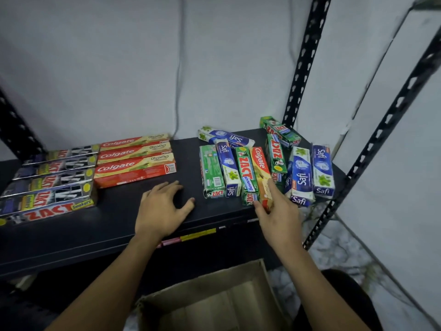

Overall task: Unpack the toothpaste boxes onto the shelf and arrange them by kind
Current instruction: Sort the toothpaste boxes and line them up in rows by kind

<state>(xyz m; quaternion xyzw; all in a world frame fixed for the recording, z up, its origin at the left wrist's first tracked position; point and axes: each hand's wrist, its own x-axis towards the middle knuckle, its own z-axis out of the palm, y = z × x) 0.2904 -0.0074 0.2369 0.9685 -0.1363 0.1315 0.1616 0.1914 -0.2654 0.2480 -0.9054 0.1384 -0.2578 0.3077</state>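
Resting on shelf (71, 235), left hand (162, 209) idles; right hand (279, 211) grips Colgate box (261, 168).

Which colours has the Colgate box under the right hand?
Colgate box: red and yellow; head view.

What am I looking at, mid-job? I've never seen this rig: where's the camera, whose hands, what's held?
No machine here: one camera on a person's head looks down at their bare hands. The left hand rests open on the black shelf. The right hand pinches the near end of a Colgate box in a mixed pile with Safi boxes and green Zact boxes. At left lie sorted rows: black Zact boxes, then three Colgate boxes. A carton stands open below.
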